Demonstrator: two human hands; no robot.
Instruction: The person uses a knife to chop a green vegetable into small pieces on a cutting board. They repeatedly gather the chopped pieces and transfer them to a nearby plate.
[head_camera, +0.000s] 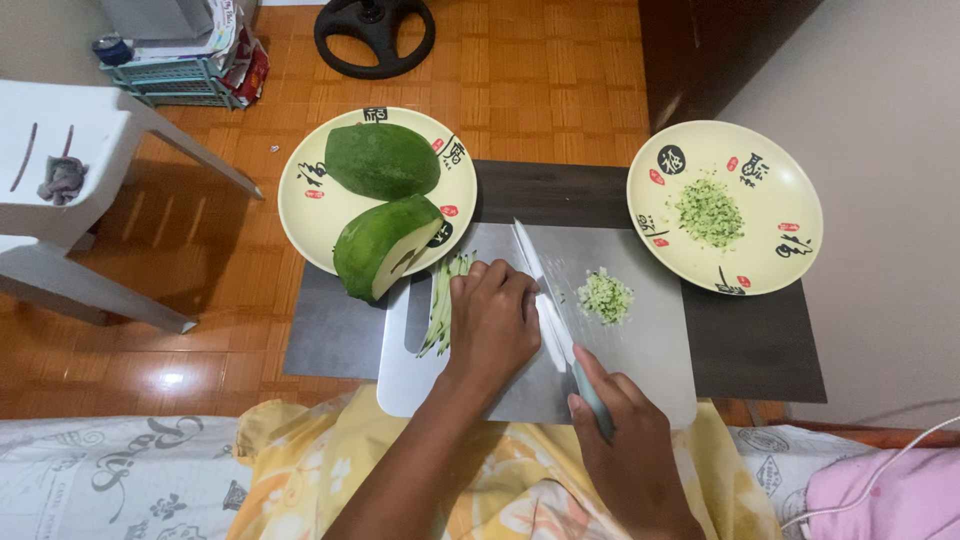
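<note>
At the middle of the frame the left hand (492, 318) presses down on green strips (440, 305) lying on the cutting board (650, 350). The right hand (625, 455), lower centre, grips a knife (545, 300), with a small chopped pile (605, 296) just right of its blade.

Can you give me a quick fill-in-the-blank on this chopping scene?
1. The right hand grips a ____ whose blade rests on the cutting board.
2. The left hand presses down on thin green ____ lying on the board.
3. The left plate holds ____ large green papaya pieces.
4. The right plate holds a small pile of finely ____ green bits.

Missing words: knife; strips; two; chopped
</note>
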